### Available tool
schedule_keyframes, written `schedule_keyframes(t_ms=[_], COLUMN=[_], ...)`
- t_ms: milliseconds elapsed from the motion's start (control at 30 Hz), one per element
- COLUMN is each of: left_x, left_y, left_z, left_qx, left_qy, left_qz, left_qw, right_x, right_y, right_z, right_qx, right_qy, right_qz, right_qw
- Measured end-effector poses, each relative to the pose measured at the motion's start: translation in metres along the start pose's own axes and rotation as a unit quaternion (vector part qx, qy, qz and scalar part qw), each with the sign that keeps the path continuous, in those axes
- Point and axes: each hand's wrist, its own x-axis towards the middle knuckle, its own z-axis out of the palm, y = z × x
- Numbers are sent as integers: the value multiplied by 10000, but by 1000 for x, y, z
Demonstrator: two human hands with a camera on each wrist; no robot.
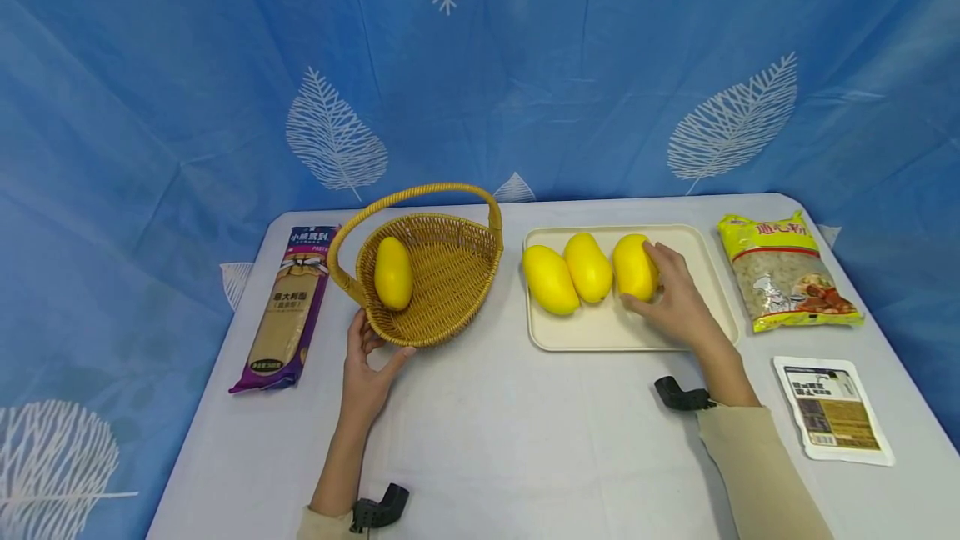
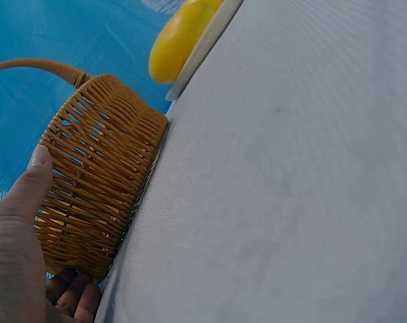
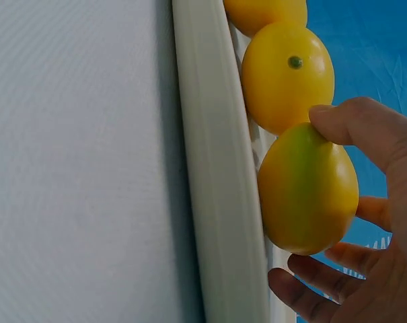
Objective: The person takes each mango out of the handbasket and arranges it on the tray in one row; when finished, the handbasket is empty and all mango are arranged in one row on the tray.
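As the rightmost mango (image 1: pixel 632 269) on the tray (image 1: pixel 637 332) looks smooth, firm and fairly light, it may slip, so a hold across its thick middle should serve best. The right hand (image 1: pixel 675 298) curls round it, thumb on the near end and fingers spread, though hidden fingertips make the pressure hard to judge. The left hand (image 1: pixel 367 373) grips the basket (image 1: pixel 450 282) at near left, fingers partly hidden.

A tan wicker basket (image 1: pixel 457 273) with an arched handle sits left of centre, its near side held by the left fingers (image 2: pixel 29 182); one yellow mango (image 1: pixel 393 273) lies along its left side. Right of centre, three more lie in a row on a shallow cream tray (image 1: pixel 600 333): a slanted left mango (image 1: pixel 551 280), a middle mango (image 1: pixel 588 267) and a rightmost mango (image 1: pixel 632 267), green-tinged, held by the right fingers (image 3: pixel 361 122).
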Motion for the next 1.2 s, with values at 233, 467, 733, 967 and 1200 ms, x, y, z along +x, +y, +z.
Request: schedule_keyframes(t_ms=[233, 467, 733, 967, 1200], left_x=[0, 0, -1, -1, -1], left_y=[-5, -6, -3, -4, -5], left_z=[0, 0, 0, -1, 1], left_qx=[-80, -94, -58, -20, -50], left_qy=[-7, -6, -4, -17, -19], left_qz=[32, 7, -49, -140, -169], left_qw=[10000, 10000, 10000, 9999, 9998], right_x=[0, -1, -4, -5, 1], right_y=[-1, -3, -10, -31, -72], right_z=[1, 0, -3, -5, 3], right_qx=[-34, -55, -286, -208, 7], right_qy=[-13, 36, 256, 563, 718], right_qz=[74, 4, -57, -411, -1135], right_qw=[10000, 10000, 9992, 9974, 9909])
